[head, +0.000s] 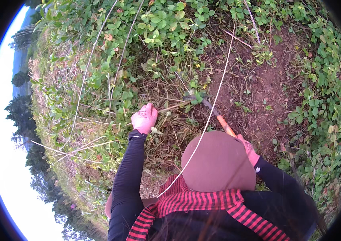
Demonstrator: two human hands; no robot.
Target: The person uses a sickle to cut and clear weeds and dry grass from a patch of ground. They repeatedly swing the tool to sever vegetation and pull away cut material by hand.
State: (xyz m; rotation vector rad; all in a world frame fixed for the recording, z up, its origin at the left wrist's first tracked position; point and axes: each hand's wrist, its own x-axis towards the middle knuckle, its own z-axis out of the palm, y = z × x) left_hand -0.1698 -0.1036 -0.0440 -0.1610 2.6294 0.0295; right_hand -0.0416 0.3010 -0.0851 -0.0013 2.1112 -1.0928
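Observation:
My left hand (144, 118), in a pink glove that bears printing, is closed around a thin plant stem (175, 106) just above cut, matted grass. The stem runs from the fist toward the dark blade (193, 98) of a hand tool, probably a sickle. My right hand (249, 150), gloved alike, grips the tool's orange handle (226, 125) beside my bent knee (218, 162). Leaves and stems partly cover the blade, so its full shape is hidden.
Leafy green vines (158, 24) cover the slope ahead, with more foliage (324, 99) to the right. Bare reddish soil (266, 81) lies right of the blade. A long pale stalk (215, 99) crosses before me. A striped red-and-black cloth (200, 201) hangs over my front.

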